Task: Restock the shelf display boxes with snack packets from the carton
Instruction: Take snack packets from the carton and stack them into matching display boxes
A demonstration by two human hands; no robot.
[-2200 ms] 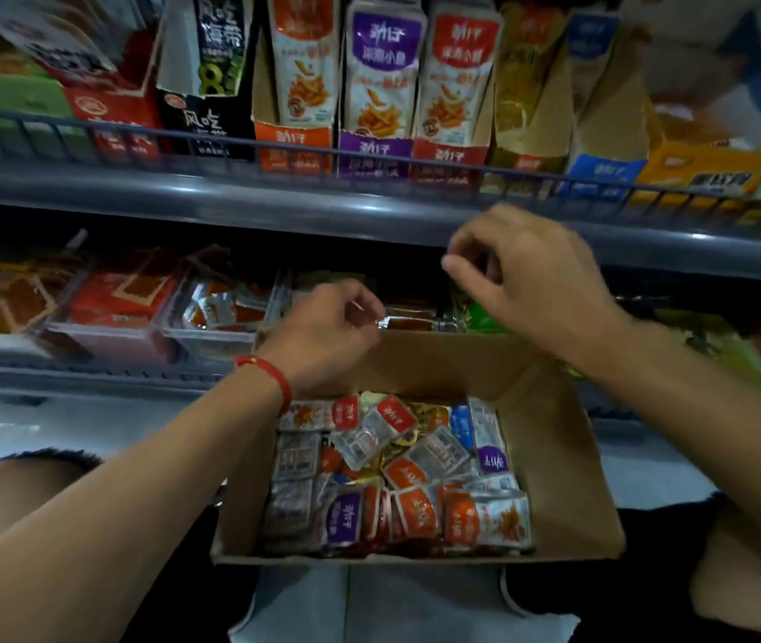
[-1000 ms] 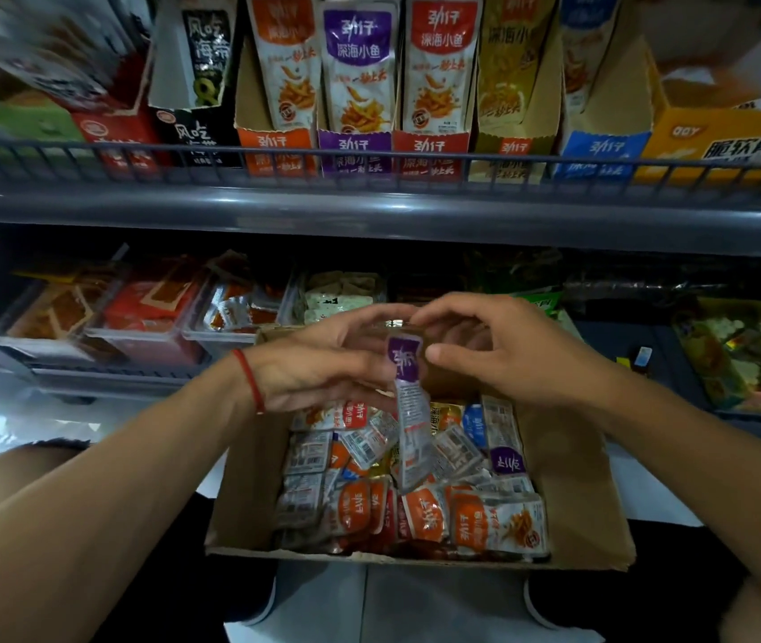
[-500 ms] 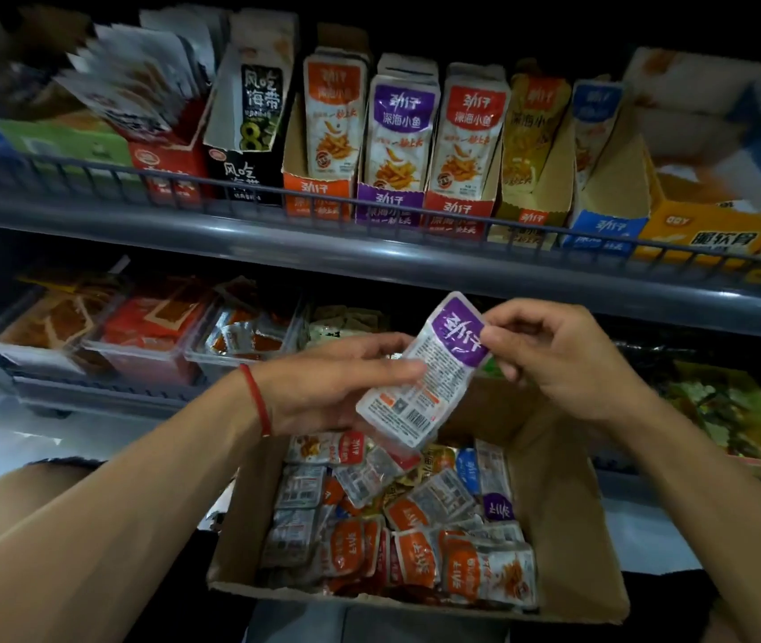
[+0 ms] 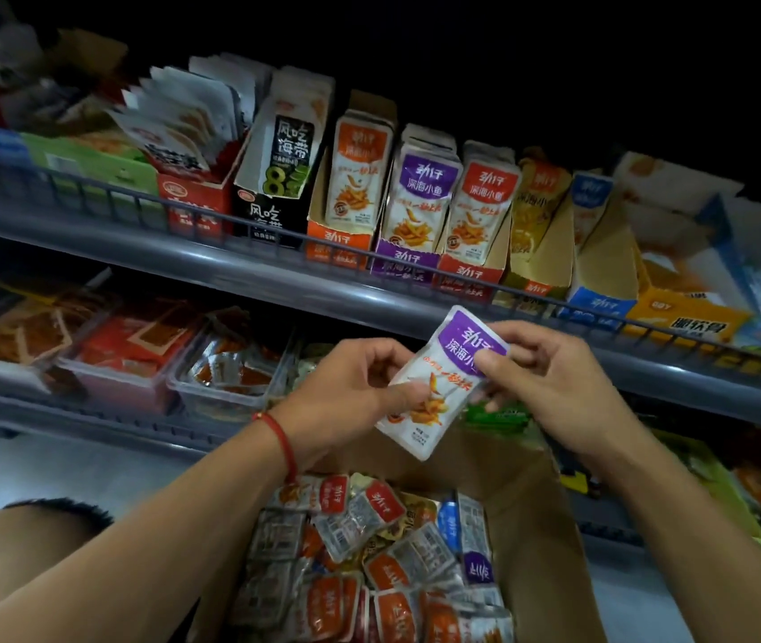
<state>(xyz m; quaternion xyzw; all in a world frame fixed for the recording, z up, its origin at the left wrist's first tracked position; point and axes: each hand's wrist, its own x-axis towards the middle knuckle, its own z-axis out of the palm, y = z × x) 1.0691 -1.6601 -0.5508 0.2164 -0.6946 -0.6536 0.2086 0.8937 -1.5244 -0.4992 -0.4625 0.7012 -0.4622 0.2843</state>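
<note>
Flipped since half a second earlier, the purple packet (image 4: pixel 443 382) showed its printed front, raised above the carton (image 4: pixel 536 526).
Head view: left hand (image 4: pixel 350 401) pinched its lower edge, right hand (image 4: pixel 550 387) pinched its upper right side, both grips curled on it, below the purple display box (image 4: pixel 404 264) on the upper shelf (image 4: pixel 146 243).

The grey wire rail (image 4: pixel 211 211) fronts the upper shelf's cardboard display boxes, whose open tops stay reachable from above. Upright packets crowd the purple display box (image 4: pixel 404 264). The grey metal shelf edge (image 4: pixel 276 276) overhangs the clear plastic tubs (image 4: pixel 225 392) below.
</note>
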